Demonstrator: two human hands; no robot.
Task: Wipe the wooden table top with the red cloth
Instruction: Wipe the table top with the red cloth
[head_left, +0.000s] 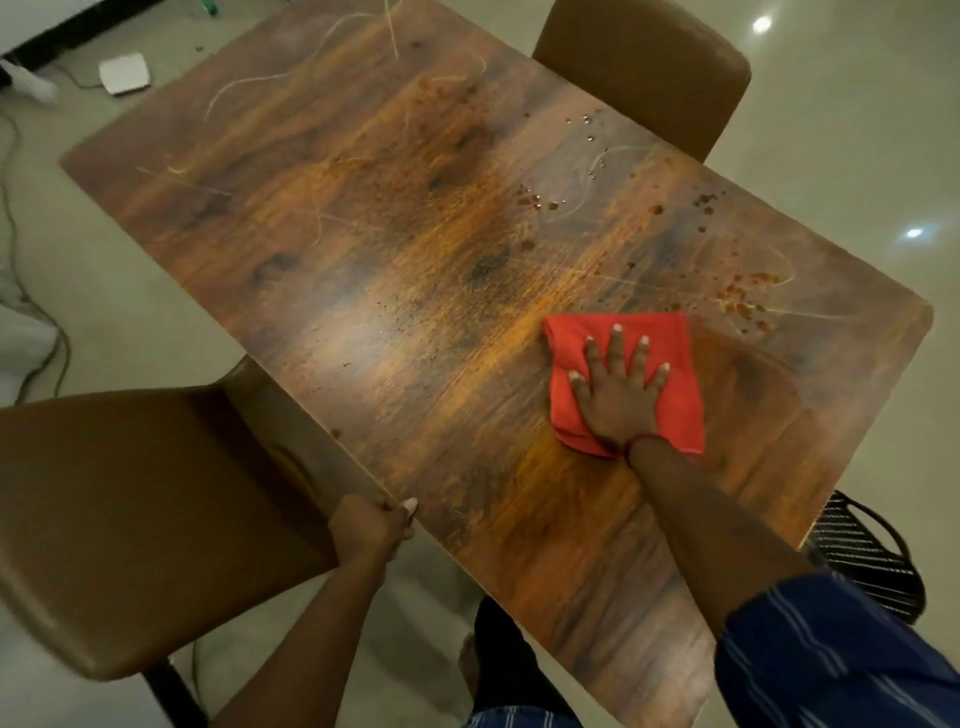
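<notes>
Head view: the right hand (618, 395) is pressing down on the red cloth (683, 410). Its grip is apart, with the fingers (615, 348) splayed straight and pinching nothing. The cloth is lying folded flat on the worktop (363, 260) under the palm. Well to the near left of the cloth, the left hand (371, 527) is curling its grip over the worktop's edge, seemingly bracing.

To do this wipe well, the palm's weight probably needs spreading across the whole cloth, with overlapping passes. An orange-brown spatter (743, 301) is sitting just beyond the cloth to its right, and droplets (540, 200) are lying farther beyond it. Fine dark specks (405, 306) are dotting the wood to the cloth's left. Turning the cloth to a fresh face between patches should stop the stains from smearing, and drawing the grit toward one edge should stop it scattering.

The only thing resembling a container is a black slatted object (867, 561) to the near right of the cloth, past the worktop's corner. It may be a basket or a seat; I cannot tell which, and nothing inside it is showing.

A brown chair (130, 519) is standing far left of the cloth.
</notes>
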